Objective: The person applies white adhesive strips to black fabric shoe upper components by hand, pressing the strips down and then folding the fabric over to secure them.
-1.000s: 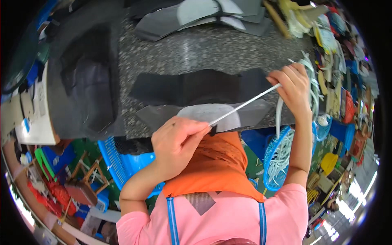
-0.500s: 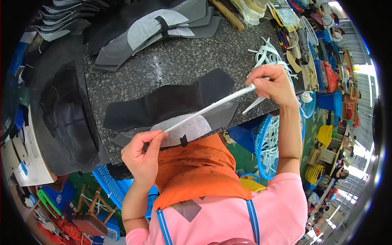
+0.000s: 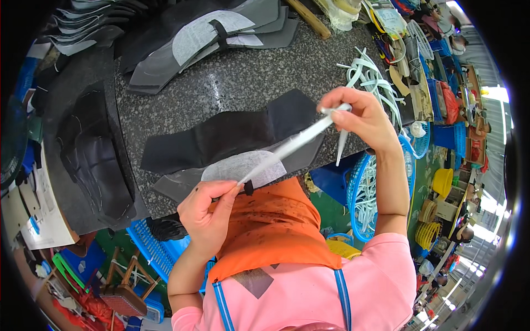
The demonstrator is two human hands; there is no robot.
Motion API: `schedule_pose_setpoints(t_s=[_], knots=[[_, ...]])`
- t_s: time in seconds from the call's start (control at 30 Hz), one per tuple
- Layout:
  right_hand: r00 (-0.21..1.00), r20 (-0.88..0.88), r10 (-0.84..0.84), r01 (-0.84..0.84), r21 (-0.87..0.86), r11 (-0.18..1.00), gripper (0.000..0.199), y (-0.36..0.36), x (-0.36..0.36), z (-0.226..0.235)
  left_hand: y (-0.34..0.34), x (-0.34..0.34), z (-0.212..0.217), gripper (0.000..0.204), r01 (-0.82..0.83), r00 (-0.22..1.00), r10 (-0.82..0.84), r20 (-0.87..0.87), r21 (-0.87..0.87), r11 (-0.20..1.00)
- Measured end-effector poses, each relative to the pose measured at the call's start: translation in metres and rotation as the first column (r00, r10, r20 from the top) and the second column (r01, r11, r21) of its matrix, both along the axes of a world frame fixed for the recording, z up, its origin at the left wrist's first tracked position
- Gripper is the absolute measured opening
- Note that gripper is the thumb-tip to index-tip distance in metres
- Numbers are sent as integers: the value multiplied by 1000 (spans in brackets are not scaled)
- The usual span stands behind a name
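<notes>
– What is held in the head view?
– A white strip (image 3: 292, 144), pinched at one end by the left hand (image 3: 205, 214) and gripped farther along by the right hand (image 3: 361, 116).
– Where is it held?
– It is drawn slantwise above the black panel (image 3: 232, 135) and the grey panel (image 3: 226, 170) on the table (image 3: 165, 118).

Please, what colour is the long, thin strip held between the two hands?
The long, thin strip is white, best seen in the head view.
</notes>
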State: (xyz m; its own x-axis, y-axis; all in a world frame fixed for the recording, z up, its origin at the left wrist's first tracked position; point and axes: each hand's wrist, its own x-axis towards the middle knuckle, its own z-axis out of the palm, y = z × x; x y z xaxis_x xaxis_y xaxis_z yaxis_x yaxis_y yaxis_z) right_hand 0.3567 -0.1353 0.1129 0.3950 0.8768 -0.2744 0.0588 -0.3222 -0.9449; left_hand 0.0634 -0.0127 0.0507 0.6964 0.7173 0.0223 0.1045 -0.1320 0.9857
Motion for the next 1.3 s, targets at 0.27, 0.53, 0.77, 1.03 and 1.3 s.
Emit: schedule_pose_setpoints(t_s=[0.27,0.53,0.77,1.03,1.3], knots=[[905,286,-315,332,-13,943,12,4,14,-32,-6,10,15,17,265,935,-342,93,460,848],[617,769,-166,399,-124,909,17,-3,32,-42,-11,19,12,26,185,950,-286,126,510,840],[369,901,-230,152,185,971,62,13,-12,-23,-7,13,20,25,162,973,-219,71,468,869],[738,252,626,-617,-123,777,37,32,-87,-13,26,-24,26,20,-32,958,183,-219,556,830],[892,283,353,-440,357,824,51,54,-140,-28,36,-27,59,17,236,969,-182,-166,415,879]])
